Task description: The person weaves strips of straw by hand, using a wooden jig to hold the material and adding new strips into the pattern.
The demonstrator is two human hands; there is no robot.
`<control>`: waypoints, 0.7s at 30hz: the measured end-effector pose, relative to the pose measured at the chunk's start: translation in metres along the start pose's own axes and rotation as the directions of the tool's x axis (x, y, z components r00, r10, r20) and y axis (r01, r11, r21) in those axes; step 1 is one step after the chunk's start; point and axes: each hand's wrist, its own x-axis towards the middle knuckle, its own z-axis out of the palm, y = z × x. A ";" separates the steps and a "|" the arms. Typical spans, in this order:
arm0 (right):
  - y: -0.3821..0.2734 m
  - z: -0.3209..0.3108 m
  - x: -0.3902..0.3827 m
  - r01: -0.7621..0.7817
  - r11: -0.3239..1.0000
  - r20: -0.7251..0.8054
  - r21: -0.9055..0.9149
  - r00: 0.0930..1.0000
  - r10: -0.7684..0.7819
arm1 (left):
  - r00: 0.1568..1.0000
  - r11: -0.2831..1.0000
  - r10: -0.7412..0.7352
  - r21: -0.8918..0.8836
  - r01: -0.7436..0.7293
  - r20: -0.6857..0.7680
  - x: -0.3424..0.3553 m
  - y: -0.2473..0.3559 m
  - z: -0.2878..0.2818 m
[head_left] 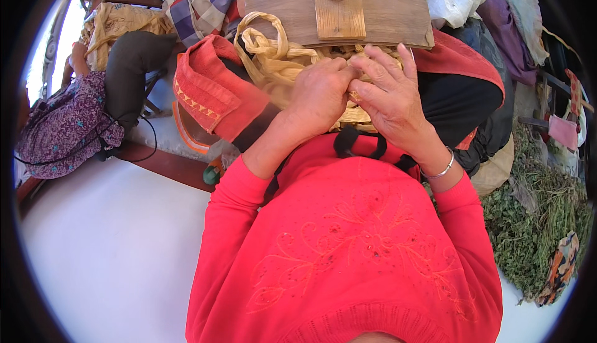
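My left hand (321, 91) is closed in a fist on pale yellow husk strands (273, 54), which loop and twist up toward a curved wooden board (385, 10). My right hand (388, 97) lies beside it with fingers spread, its thumb and forefinger pinching the same woven strands where the two hands meet. A woven straw piece (357, 119) shows beneath both hands on my lap. A silver bracelet (439, 171) circles my right wrist. My red sleeves come up from the lower edge.
A red cloth (208, 88) with a patterned edge drapes left of the hands. Another person in a purple patterned top (65, 125) sits at far left. Dried green plants (535, 231) are piled at right. Checked fabric (199, 1) and a chair lie behind.
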 end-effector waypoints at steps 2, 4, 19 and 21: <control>0.014 0.018 -0.009 -0.035 0.984 -0.035 0.174 0.999 0.042 | 0.999 0.993 0.011 0.117 -0.006 -0.040 0.003 0.001 0.000; 0.014 0.033 -0.016 -0.203 0.860 -0.102 0.467 0.954 0.281 | 0.991 0.992 -0.035 0.119 0.050 -0.127 0.005 0.001 0.009; 0.035 0.045 0.006 -0.254 -0.246 0.352 0.935 0.599 0.719 | 0.941 0.959 0.076 -0.236 -0.160 -0.329 0.024 -0.004 0.020; 0.036 0.048 0.003 -0.267 -0.203 0.332 0.942 0.661 0.673 | 0.941 0.967 0.108 -0.184 -0.174 -0.321 0.025 -0.007 0.018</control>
